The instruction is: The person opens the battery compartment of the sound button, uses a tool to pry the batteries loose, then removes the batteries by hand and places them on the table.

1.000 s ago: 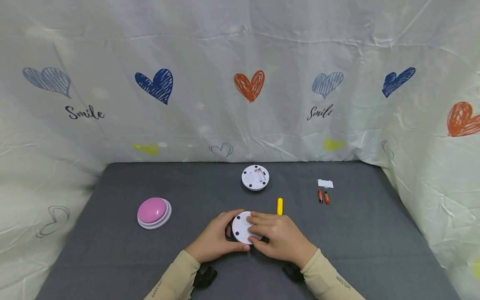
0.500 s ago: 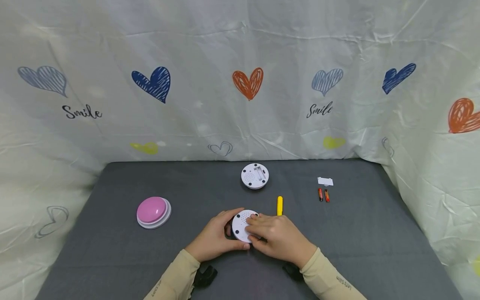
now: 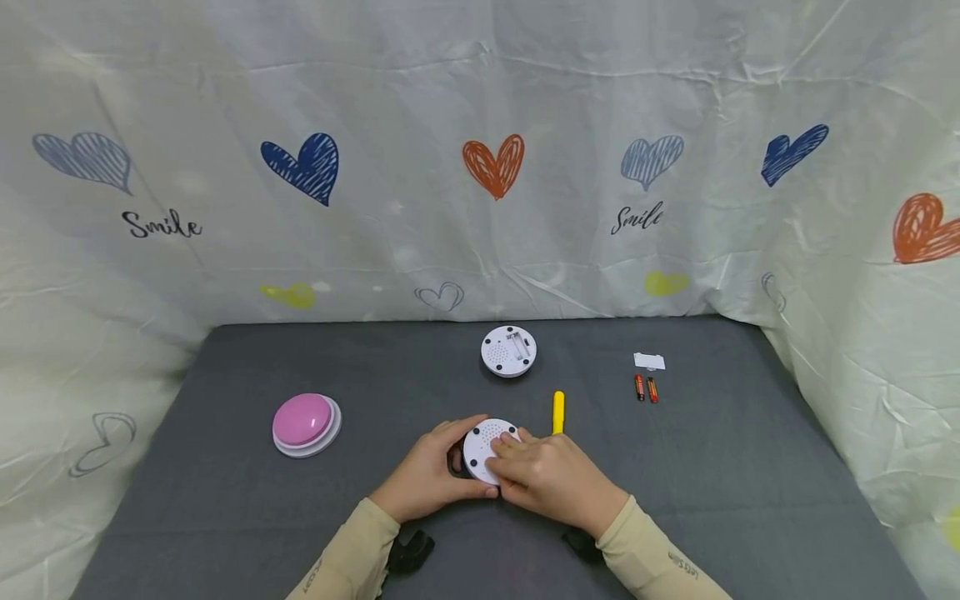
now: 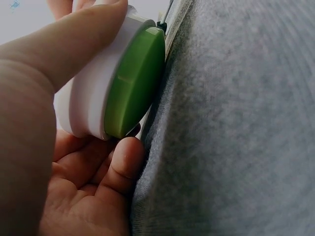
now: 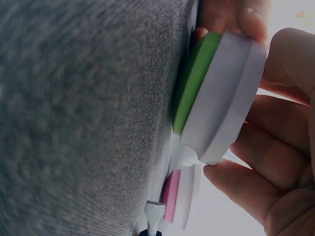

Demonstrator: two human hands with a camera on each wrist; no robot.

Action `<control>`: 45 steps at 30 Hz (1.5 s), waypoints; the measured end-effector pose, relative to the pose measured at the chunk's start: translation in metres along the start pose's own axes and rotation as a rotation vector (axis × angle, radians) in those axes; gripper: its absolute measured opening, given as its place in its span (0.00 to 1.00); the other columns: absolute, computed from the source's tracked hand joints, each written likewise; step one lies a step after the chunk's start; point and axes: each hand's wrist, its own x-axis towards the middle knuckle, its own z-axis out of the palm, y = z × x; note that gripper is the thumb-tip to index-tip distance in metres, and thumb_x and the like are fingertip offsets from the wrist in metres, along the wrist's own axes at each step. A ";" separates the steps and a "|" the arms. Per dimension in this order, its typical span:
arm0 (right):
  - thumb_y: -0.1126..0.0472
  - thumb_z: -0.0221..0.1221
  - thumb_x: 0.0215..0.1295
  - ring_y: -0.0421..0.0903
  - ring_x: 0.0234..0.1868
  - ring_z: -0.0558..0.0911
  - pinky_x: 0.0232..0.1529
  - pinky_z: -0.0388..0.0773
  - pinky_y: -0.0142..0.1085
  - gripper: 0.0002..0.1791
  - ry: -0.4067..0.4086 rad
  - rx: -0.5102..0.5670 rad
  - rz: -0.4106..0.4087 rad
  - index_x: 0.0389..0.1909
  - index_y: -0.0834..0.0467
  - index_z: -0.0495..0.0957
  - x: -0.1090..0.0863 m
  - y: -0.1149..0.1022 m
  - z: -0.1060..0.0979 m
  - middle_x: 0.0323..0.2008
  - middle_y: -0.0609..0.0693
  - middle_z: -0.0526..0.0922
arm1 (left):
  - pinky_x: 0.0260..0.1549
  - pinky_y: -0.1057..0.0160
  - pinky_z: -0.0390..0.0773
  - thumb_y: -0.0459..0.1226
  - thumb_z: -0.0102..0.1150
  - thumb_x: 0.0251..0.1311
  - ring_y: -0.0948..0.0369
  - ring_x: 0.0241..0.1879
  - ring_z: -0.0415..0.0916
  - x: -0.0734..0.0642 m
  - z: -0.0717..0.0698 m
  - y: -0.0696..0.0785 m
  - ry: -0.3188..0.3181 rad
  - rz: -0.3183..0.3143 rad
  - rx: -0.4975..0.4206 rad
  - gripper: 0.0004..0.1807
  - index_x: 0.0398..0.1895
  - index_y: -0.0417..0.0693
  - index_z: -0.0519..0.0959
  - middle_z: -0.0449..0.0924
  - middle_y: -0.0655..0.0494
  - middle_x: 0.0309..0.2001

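Note:
In the head view my left hand (image 3: pixel 437 467) holds a round push button (image 3: pixel 482 450) on edge by its white base, thumb at the near rim and fingers at the far rim. Its underside, with black feet and speaker holes, faces up and toward me. Both wrist views show its green cap (image 4: pixel 135 86) turned down, close to the cloth. My right hand (image 3: pixel 558 483) lays its fingertips and thumb against that underside. In the right wrist view its fingers (image 5: pixel 275 132) reach the base's rim. The right part of the underside is hidden beneath this hand.
Left stands a pink push button (image 3: pixel 303 423). Another button (image 3: pixel 508 351) lies upside down at the back, battery slot uncovered. A yellow handle (image 3: pixel 558 411) lies beyond my right hand. Farther right are two red batteries (image 3: pixel 640 387) and a white cover (image 3: pixel 649 361). A grey cloth (image 3: pixel 405 358) covers the table.
My right hand has rolled slightly over the underside, and its fingers are more bent than before. The left hand keeps its hold on the button, with little movement.

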 end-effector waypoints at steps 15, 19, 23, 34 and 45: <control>0.66 0.75 0.62 0.39 0.48 0.91 0.52 0.87 0.37 0.15 0.041 -0.091 -0.106 0.49 0.50 0.91 0.001 0.001 -0.004 0.47 0.44 0.92 | 0.40 0.62 0.76 0.54 0.88 0.52 0.62 0.39 0.73 0.000 -0.001 0.002 0.006 0.007 -0.014 0.55 0.81 0.46 0.71 0.80 0.59 0.49; 0.65 0.76 0.64 0.39 0.51 0.91 0.52 0.86 0.33 0.13 0.044 -0.114 -0.138 0.47 0.49 0.92 0.000 0.002 -0.007 0.49 0.44 0.91 | 0.39 0.62 0.77 0.54 0.88 0.51 0.62 0.38 0.73 0.000 0.000 0.001 0.008 0.004 -0.017 0.55 0.81 0.46 0.72 0.79 0.59 0.47; 0.66 0.75 0.63 0.39 0.52 0.90 0.52 0.86 0.33 0.14 0.036 -0.124 -0.138 0.48 0.50 0.91 0.000 0.003 -0.008 0.50 0.45 0.92 | 0.38 0.62 0.76 0.54 0.88 0.51 0.62 0.37 0.73 0.001 0.000 0.000 0.010 0.005 -0.021 0.55 0.81 0.47 0.72 0.79 0.59 0.46; 0.71 0.71 0.64 0.38 0.52 0.90 0.50 0.86 0.33 0.17 0.018 -0.078 -0.091 0.53 0.56 0.90 -0.001 0.005 -0.017 0.51 0.46 0.92 | 0.38 0.63 0.76 0.53 0.89 0.51 0.62 0.37 0.73 0.003 0.001 -0.001 0.007 0.011 -0.028 0.55 0.81 0.48 0.72 0.78 0.59 0.44; 0.72 0.72 0.69 0.36 0.38 0.89 0.41 0.84 0.27 0.16 0.108 0.183 0.138 0.55 0.61 0.87 -0.001 0.005 -0.022 0.46 0.51 0.93 | 0.37 0.63 0.76 0.52 0.88 0.52 0.61 0.37 0.72 0.002 0.001 0.000 -0.006 -0.018 -0.025 0.54 0.81 0.50 0.72 0.77 0.59 0.43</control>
